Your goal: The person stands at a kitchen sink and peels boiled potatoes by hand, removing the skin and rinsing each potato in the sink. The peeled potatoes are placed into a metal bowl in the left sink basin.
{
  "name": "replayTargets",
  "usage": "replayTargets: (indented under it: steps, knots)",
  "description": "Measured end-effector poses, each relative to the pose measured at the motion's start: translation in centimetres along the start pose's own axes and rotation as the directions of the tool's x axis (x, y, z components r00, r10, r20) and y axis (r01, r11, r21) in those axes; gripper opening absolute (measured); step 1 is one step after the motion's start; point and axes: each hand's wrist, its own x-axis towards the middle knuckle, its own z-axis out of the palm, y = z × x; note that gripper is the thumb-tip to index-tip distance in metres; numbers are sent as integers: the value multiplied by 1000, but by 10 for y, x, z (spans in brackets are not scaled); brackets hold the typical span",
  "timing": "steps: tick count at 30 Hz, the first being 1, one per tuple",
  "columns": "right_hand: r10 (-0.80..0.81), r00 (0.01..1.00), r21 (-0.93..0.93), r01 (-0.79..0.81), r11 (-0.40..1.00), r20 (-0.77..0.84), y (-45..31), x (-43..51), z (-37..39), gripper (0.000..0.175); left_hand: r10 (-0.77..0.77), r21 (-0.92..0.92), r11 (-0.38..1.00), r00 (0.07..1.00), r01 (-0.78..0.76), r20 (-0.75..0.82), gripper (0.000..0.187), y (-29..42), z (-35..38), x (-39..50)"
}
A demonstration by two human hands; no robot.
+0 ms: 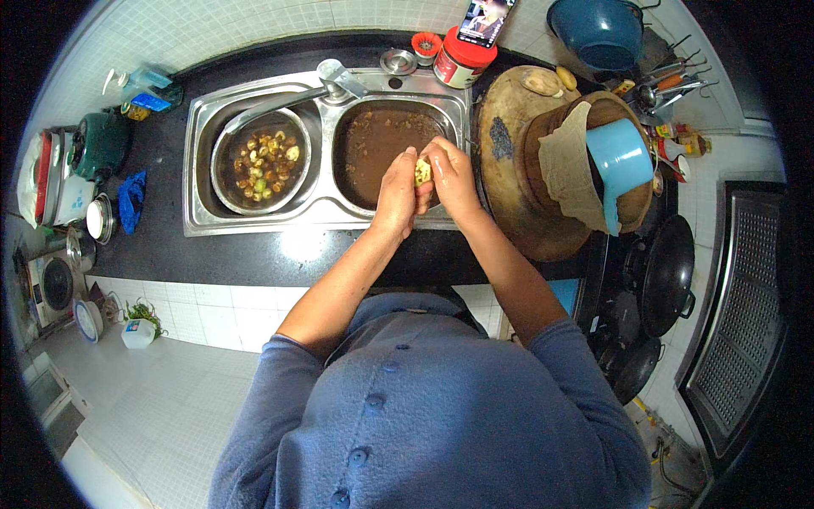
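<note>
My left hand (pixel 399 191) and my right hand (pixel 450 175) meet over the front right of the right sink basin (pixel 440 118). Between them is a small yellow-green piece of food (pixel 422 172), gripped by the fingers of both. Its exact kind is unclear, and the fingers cover part of it. Murky brown water (pixel 381 137) fills this basin, with bits of debris floating on it. In the left basin (pixel 206 133) sits a round metal bowl (pixel 219 184) holding water and many yellow and brown food pieces (pixel 264 162).
The faucet (pixel 334 83) has its spout over the left basin. Right of the sink, a round wooden board (pixel 502 178) carries a wooden bucket (pixel 636 203) with a cloth (pixel 569 165) and a blue plastic scoop (pixel 617 156). A phone (pixel 483 25) stands by a red-lidded jar (pixel 461 63) behind.
</note>
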Motion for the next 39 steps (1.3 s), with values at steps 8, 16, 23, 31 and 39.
replayTargets:
  steps: [8,16,23,31,39]
  knots:
    - [-81,996,-202,70,977,-47,3,8,5,22,402,368,854,916,-367,-20,31,-3,-13,28]
    - [523,852,445,-479,757,26,10,21,6,21,640,805,112,662,-582,390,18,14,-25,34]
    - [-3,984,-659,122,742,179,-13,23,-5,44,-48,10,999,998,49,-31,49,20,-20,32]
    - [-380,890,-345,449,824,251,-23,15,-5,27,-293,-257,842,802,475,521,42,24,-27,22]
    - [-226,953,-526,301,795,203,-32,9,3,32,154,7,988,985,-154,-73,36,20,-9,15]
